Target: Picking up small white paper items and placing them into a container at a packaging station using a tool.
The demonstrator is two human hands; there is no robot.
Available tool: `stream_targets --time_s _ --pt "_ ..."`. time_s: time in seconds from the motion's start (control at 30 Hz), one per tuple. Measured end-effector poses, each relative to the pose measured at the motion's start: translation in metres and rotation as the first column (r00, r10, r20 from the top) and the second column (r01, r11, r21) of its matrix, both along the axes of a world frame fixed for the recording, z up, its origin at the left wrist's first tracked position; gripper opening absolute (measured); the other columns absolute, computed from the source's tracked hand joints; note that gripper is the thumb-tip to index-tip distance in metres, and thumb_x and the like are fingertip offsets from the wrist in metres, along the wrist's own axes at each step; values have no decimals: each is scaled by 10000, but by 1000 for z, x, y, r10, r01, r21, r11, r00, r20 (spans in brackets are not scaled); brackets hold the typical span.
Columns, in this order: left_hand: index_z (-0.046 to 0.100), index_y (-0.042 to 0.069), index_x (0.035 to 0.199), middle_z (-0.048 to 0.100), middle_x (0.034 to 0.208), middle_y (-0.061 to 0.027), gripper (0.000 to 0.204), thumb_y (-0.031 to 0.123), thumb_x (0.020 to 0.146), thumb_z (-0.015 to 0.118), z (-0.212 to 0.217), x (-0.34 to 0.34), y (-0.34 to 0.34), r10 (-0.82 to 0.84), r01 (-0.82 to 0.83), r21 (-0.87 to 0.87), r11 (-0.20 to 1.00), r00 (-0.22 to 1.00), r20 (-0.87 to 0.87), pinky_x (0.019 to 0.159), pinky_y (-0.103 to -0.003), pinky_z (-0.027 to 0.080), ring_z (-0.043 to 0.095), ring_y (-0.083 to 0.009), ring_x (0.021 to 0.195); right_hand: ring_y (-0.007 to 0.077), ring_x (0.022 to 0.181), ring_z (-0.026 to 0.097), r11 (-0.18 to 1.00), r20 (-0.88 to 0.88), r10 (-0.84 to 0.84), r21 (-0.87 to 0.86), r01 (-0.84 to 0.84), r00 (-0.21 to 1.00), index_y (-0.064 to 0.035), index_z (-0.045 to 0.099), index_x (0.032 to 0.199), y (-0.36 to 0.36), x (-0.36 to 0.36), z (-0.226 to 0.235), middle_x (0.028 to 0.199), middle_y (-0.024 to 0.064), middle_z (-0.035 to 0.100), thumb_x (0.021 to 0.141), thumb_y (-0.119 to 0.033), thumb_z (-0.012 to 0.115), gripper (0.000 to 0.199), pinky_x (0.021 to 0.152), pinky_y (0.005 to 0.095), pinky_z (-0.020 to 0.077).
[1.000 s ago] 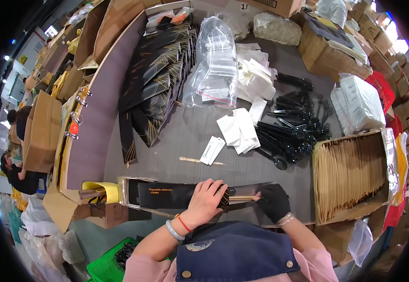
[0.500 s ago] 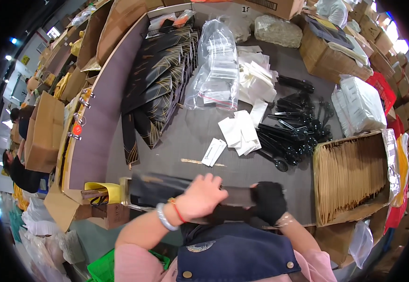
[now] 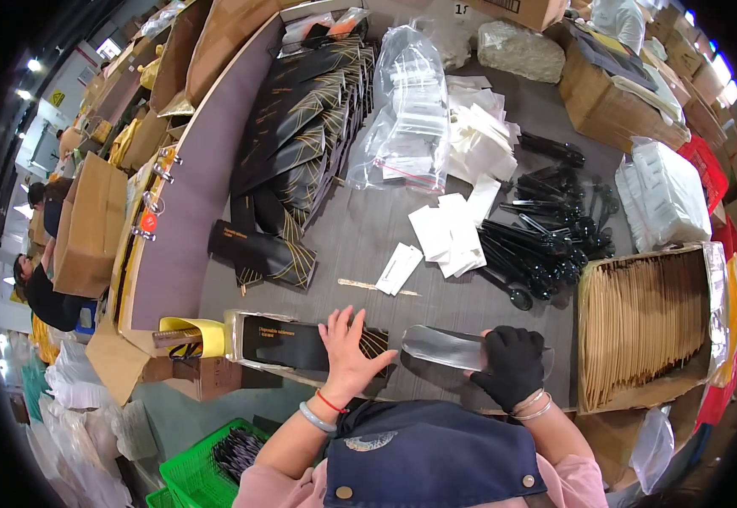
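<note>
My bare left hand (image 3: 350, 351), fingers spread, rests on a black printed sleeve with gold lines (image 3: 284, 340). That sleeve lies in a narrow box (image 3: 233, 339) at the table's front edge. My right hand (image 3: 511, 366), in a black fingerless glove, is closed on a long, shiny, clear plastic piece with a rounded end (image 3: 440, 345); its exact kind is unclear. Farther left, another black sleeve (image 3: 263, 252) lies across the front of a fanned pile of black sleeves (image 3: 301, 144).
White paper slips (image 3: 446, 235) and black plastic spoons (image 3: 529, 254) lie mid-table. A carton packed with brown wooden-looking sticks (image 3: 648, 326) stands right. Behind are a clear bag (image 3: 411, 110) and white packs (image 3: 661, 190). A yellow holder (image 3: 195, 336) is at left.
A black sleeve now lies across the front of the pile at left. My left hand has spread its fingers over the box; the clear plastic piece now shows at my right hand.
</note>
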State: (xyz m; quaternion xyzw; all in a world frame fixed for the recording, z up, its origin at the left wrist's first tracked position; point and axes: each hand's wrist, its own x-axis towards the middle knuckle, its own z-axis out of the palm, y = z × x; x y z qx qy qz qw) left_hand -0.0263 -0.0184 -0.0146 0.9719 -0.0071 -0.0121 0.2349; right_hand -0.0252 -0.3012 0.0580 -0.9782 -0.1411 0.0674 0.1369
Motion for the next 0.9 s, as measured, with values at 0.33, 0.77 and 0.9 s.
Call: stream_targets --time_s 0.33,0.77,0.9 --pt "501 -17 1324 433 1409 -161 863 427 662 833 6 0 1 1 -3 -153 988 1000 -7 1142 -598 110 294 -387 1380 273 951 564 992 -26 106 71 -104 994 -104 620 1086 5 0 -7 997 61 612 578 -444 827 645 888 441 354" --pt "460 -25 1355 440 1433 -184 878 421 690 820 6 3 6 -36 22 -183 983 997 -73 1130 -620 101 303 -384 1386 316 1009 558 957 -97 255 168 -236 962 -74 610 1118 48 16 -33 1066 128 612 675 -535 741 653 896 466 363" --pt "478 -21 1324 471 1393 -182 795 385 723 804 21 33 5 -140 116 -133 984 974 -179 1113 -564 222 376 -374 1323 323 1050 557 919 41 248 306 -249 968 -90 590 1191 76 19 -51 1109 139 610 705 -502 744 656 929 462 358"
